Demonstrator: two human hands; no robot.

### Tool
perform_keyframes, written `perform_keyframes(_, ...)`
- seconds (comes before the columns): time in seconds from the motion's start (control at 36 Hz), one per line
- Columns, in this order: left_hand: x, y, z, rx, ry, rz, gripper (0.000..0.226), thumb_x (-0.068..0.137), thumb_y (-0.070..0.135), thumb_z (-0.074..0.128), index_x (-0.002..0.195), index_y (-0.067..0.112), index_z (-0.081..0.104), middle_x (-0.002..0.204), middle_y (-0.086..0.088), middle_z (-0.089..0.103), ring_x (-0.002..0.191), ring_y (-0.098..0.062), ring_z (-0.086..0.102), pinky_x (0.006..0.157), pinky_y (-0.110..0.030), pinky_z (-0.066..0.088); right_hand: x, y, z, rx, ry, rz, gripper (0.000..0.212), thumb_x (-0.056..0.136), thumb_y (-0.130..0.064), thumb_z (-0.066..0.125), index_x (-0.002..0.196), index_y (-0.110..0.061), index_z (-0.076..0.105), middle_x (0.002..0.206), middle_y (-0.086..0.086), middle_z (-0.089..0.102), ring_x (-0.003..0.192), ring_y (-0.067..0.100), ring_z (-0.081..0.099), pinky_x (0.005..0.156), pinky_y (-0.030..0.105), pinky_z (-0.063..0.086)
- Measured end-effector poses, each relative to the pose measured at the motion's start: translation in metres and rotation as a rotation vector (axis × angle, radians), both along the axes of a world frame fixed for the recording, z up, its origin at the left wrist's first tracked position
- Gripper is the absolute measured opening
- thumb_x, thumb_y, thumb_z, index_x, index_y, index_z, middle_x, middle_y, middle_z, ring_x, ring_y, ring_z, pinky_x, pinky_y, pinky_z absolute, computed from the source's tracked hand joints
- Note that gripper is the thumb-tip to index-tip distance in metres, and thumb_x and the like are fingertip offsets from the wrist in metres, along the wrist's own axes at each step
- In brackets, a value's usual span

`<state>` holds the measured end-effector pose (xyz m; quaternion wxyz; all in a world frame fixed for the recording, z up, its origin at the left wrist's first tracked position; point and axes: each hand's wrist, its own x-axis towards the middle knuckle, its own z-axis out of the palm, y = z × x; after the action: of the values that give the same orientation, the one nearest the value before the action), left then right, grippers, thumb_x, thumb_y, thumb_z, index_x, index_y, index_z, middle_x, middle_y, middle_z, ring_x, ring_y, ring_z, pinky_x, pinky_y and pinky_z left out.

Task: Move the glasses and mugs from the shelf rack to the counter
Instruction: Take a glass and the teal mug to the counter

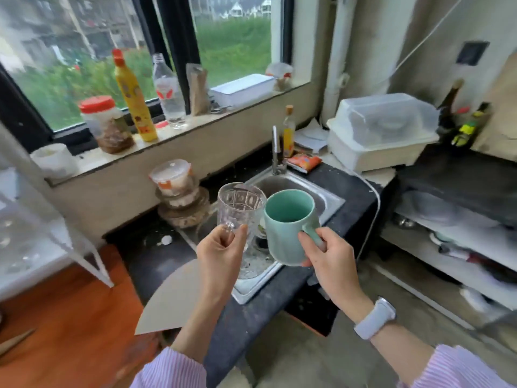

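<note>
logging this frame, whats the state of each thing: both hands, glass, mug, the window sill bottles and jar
left hand: closed on the glass mug's handle
glass mug: upright, empty, held up
right hand: closed on the green mug's handle
green mug: upright, held up
yellow bottle: capped
clear bottle: uncapped, nearly empty
jar: lidded

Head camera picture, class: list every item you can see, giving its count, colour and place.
Patterned clear glass mug: one, colourless, held over the sink.
Teal ceramic mug: one, green-blue, held over the sink.
Steel sink: one, silver, set in the dark counter.
Tall yellow bottle: one, red cap, windowsill.
Red-lidded jar: one, windowsill.
Clear plastic bottle: one, windowsill.
White lidded box: one, right of the tap.
Left hand: grips the glass mug.
Right hand: grips the teal mug's handle.
</note>
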<state>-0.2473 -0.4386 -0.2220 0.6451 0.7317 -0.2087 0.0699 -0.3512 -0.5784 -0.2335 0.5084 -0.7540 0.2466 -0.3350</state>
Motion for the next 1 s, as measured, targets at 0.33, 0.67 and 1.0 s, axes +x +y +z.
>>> perform_keyframes(0.33, -0.101, -0.259, -0.031, 0.048, 0.115, -0.570, 0.055, 0.084, 0.017, 0.066, 0.051, 0.024, 0.022, 0.049, 0.010, 0.023, 0.050, -0.010, 0.021, 0.049, -0.030, 0.021, -0.161, -0.186, -0.028, 0.058, 0.068, -0.552, 0.033, 0.085, -0.022, 0.063, 0.056, -0.022, 0.047, 0.048, 0.001, 0.047, 0.041, 0.005, 0.056, 0.038, 0.013, 0.038)
perform_keyframes(0.67, -0.158, -0.510, -0.054, 0.157, 0.151, -0.946, 0.050, 0.080, 0.019, 0.067, 0.051, 0.020, 0.026, 0.045, 0.011, 0.030, 0.047, -0.005, 0.026, 0.047, -0.023, 0.029, -0.238, -0.364, -0.043, 0.126, 0.102, -0.953, 0.030, 0.087, -0.016, 0.061, 0.060, -0.013, 0.048, 0.059, 0.009, 0.048, 0.043, 0.008, 0.053, 0.037, 0.008, 0.037)
perform_keyframes(1.0, -0.185, -0.739, -0.069, 0.364, 0.149, -1.124, 0.042, 0.084, 0.025, 0.063, 0.056, 0.003, 0.041, 0.053, -0.015, 0.047, 0.053, -0.017, 0.039, 0.052, -0.030, 0.037, -0.274, -0.551, -0.057, 0.216, 0.205, -1.166, 0.025, 0.088, -0.023, 0.059, 0.072, -0.004, 0.056, 0.061, 0.005, 0.053, 0.050, 0.011, 0.059, 0.039, 0.014, 0.043)
